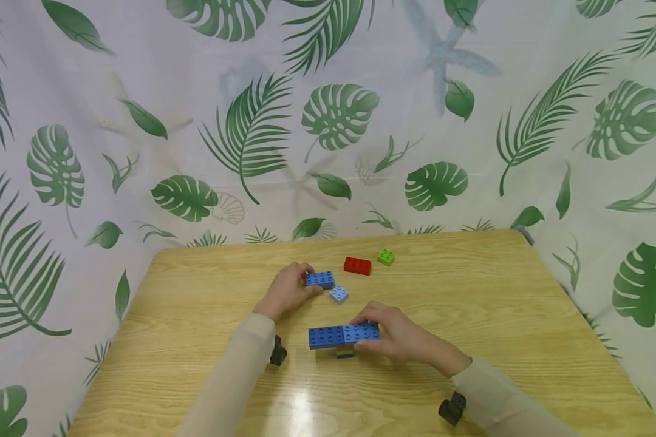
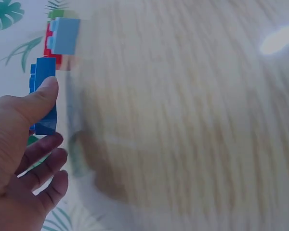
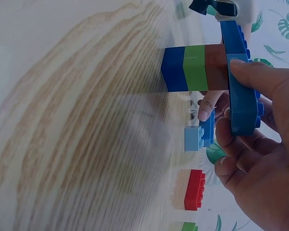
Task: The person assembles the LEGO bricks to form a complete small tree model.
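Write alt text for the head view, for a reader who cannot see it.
A person's right hand holds a T-shaped build topped by two blue bricks end to end, while the left hand pinches a separate blue brick. A pale blue brick, a red brick and a green brick lie nearby on a wooden table.

Head view high, facing forward-down; wrist views close; table (image 1: 459, 291) shared.

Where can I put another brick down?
The tan rectangular wood-grained table is bare left of the left grip, and right of the square lime-green plastic brick. It's crowded where the rectangular blue plastic brick, square light-blue plastic brick and rectangular red plastic brick sit close together.
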`<state>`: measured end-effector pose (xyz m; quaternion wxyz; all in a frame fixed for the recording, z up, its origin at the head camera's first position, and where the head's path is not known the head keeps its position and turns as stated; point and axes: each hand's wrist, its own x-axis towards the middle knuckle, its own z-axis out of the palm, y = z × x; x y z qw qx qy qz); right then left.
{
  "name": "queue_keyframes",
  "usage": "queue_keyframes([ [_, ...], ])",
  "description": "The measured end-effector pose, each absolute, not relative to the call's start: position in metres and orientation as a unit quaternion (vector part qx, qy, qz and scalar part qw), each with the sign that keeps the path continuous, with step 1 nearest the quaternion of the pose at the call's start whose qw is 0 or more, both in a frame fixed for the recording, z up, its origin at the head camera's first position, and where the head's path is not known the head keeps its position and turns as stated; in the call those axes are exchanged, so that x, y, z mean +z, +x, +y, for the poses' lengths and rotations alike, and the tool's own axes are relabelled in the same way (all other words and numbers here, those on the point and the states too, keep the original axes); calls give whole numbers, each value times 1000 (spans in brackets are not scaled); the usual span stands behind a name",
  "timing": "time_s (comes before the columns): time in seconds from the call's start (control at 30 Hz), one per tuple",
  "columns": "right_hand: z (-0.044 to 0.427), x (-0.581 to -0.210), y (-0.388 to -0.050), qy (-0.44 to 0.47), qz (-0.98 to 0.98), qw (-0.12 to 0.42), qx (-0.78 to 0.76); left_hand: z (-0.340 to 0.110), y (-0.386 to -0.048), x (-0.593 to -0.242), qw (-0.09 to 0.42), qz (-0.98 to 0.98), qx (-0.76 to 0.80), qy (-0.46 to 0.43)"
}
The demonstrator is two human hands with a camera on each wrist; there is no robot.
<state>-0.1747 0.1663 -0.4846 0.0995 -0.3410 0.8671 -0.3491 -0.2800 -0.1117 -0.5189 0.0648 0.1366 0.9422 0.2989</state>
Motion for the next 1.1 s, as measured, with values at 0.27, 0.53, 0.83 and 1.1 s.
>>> queue_keyframes([
  [0.27, 165, -482, -175, -336, 869, 104, -349, -123, -269, -504, 63, 928, 337, 144],
  [0.53, 164, -481, -174, -332, 871, 107, -347, -132, -250, -487, 42, 916, 348, 197],
  [0.83, 161, -479, -175, -327, 870, 103, -355, -135, -227, -474, 32, 899, 359, 250],
  [1.1, 157, -476, -176, -332, 869, 94, -355, -136, -208, -468, 51, 884, 378, 270],
])
